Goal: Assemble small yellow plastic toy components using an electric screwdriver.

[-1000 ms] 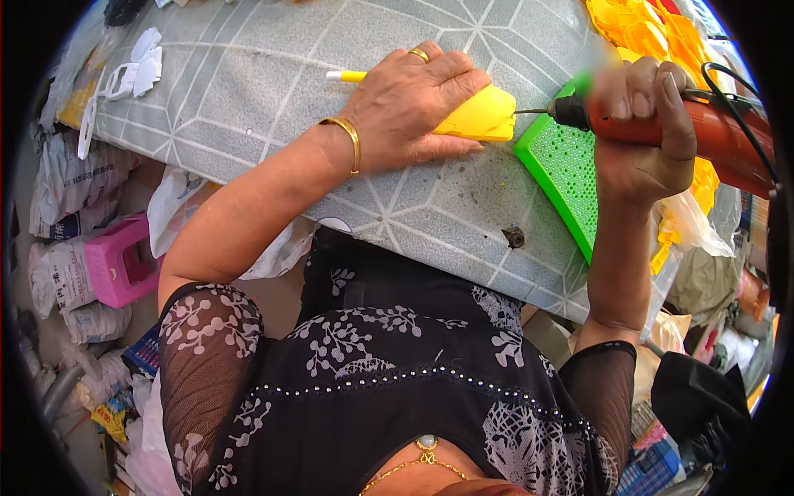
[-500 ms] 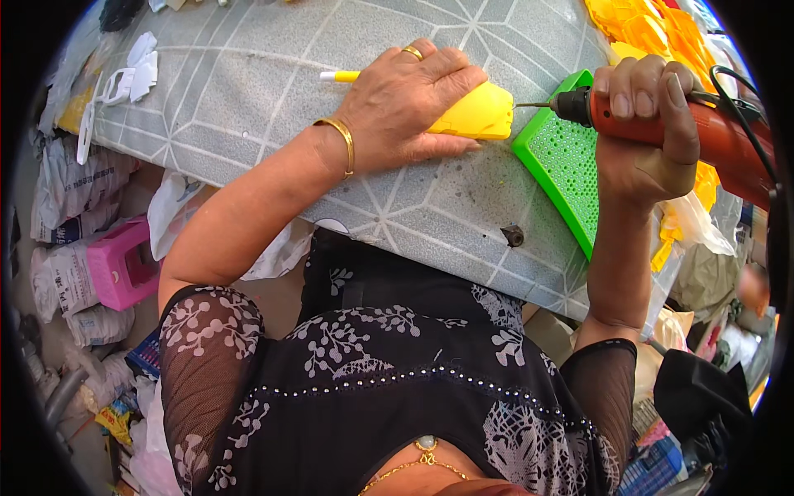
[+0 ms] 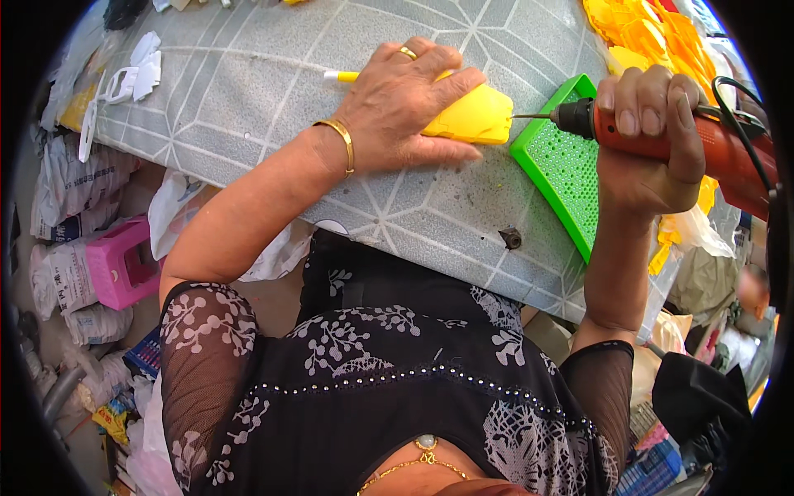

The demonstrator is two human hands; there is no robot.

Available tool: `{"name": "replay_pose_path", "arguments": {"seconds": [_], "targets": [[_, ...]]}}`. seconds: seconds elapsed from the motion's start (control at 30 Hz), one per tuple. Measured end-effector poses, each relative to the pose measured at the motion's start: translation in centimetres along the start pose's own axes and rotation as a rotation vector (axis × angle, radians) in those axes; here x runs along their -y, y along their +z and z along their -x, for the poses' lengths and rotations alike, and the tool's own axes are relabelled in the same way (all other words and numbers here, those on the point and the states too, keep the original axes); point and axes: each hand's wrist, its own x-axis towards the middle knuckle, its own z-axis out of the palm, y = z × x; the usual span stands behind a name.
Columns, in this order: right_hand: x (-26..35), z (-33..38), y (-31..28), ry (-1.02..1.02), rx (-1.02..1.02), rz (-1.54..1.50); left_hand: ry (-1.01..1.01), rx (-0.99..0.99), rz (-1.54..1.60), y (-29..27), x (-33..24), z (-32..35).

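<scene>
My left hand (image 3: 405,107) lies over a yellow plastic part (image 3: 480,116) and holds it against the table, fingers wrapped round it. A narrow yellow stem with a white tip (image 3: 332,75) sticks out on the far side of that hand. In my right hand (image 3: 649,140) is an orange-red electric drill (image 3: 736,157) with a black chuck (image 3: 572,119). Its thin bit (image 3: 529,116) points left, with the tip at the end face of the yellow part; whether it has entered I cannot tell. Under the bit lies a green perforated tray (image 3: 550,174).
Grey patterned cloth covers the table (image 3: 248,99). Yellow plastic pieces (image 3: 653,37) are heaped at the far right, white pieces (image 3: 136,70) at the far left. A small dark object (image 3: 511,238) sits near the front edge. A pink plastic stool (image 3: 124,263) stands below left.
The drill and my right hand have dropped slightly toward me. The yellow part in my left hand has shifted a little with them.
</scene>
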Motion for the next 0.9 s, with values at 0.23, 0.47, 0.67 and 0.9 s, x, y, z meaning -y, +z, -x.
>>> {"name": "replay_pose_path", "arguments": {"seconds": [0.23, 0.47, 0.67, 0.9], "targets": [[2.2, 0.4, 0.4, -0.025, 0.084, -0.058, 0.099, -0.107, -0.082, -2.0, -2.3, -1.3], [2.9, 1.3, 1.3, -0.046, 0.189, -0.054, 0.107, -0.130, 0.087, -0.9, -4.0, -2.3], [2.9, 1.5, 1.7, -0.044, 0.202, -0.096, 0.110, -0.187, 0.127, -0.6, -4.4, -2.3], [2.6, 1.5, 1.3, -0.036, 0.200, -0.080, 0.101, -0.205, 0.176, -0.2, -4.6, -2.4]]}}
